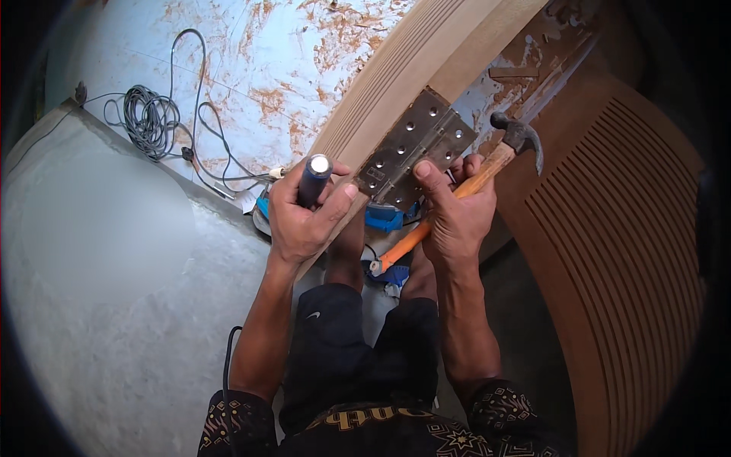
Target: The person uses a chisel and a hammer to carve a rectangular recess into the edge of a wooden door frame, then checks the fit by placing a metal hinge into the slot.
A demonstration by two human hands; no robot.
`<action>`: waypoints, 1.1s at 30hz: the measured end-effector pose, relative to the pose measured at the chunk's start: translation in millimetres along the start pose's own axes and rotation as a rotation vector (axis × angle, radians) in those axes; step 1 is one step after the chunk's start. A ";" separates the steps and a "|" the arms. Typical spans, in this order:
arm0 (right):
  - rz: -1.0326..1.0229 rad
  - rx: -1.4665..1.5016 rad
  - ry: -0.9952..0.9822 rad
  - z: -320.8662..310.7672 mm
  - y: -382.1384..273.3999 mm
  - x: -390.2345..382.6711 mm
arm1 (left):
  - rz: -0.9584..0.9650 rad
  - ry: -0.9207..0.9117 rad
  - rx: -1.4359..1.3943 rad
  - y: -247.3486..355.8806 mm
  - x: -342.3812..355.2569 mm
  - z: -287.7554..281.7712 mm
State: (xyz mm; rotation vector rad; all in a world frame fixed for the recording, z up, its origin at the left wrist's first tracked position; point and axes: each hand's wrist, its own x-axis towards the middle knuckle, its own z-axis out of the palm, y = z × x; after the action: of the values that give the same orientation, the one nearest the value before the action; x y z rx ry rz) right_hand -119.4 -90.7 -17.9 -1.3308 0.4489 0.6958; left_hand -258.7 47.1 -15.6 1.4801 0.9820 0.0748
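My left hand (308, 213) is wrapped round a chisel (311, 189) with a dark handle and a shiny round end cap. Its blade is hidden below the hand. In my right hand (461, 217) is a claw hammer (487, 169) with an orange and wooden handle, its head pointing to the upper right. The right thumb also presses on a metal butt hinge (417, 148), which lies opened out across the edge of a long wooden piece (415, 84) with grooves. Several screw holes show in the hinge leaves.
A coiled grey cable (148, 122) lies on the stained white surface (259, 46) at the far left. Blue power tools (383, 217) sit below the wood, between my legs. On the right stands a brown slatted wooden panel (609, 251). Pale grey floor (137, 305) spreads at the left.
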 end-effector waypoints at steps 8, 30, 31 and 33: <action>0.002 -0.051 0.030 12.3 -4.5 -1.5 | -0.085 0.011 0.042 9.3 3.2 3.5; 0.007 -0.271 0.077 34.4 -19.7 -9.8 | -0.024 -0.002 0.086 8.5 2.0 14.5; 0.007 -0.244 0.085 34.3 -18.4 -9.8 | -0.017 0.012 0.077 8.5 1.8 15.0; 0.000 -0.284 0.085 35.0 -16.7 -8.0 | -0.002 0.037 0.057 7.4 1.1 14.3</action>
State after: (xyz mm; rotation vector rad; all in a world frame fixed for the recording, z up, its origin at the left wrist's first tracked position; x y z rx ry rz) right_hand -116.8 -59.6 6.5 -1.6322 0.4290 0.7233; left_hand -245.9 37.8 -12.8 1.5345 1.0229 0.0741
